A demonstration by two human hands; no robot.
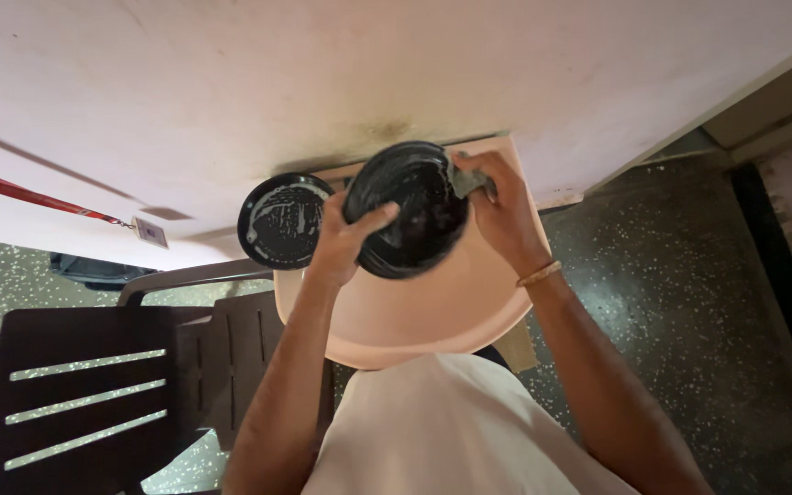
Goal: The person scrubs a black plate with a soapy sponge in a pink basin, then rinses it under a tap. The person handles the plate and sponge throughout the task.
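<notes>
Round black plate (405, 215), soapy film, tilted over a peach plastic stool (414, 316). Left hand (341, 240) clasps its rim, thumb across. Right hand (497, 206) pinches a grey scrubber (465, 181), partly hidden. Second soapy black plate (283, 220) beside; dark slatted chair (93, 385) cut off.

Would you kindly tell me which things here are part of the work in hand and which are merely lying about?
In hand:
- black round plate, gripped by the left hand
- grey scrub pad, pressed on it by the right hand
- second black plate, on the peach stool

Lying about:
- brown slatted chair
- red strap
</notes>
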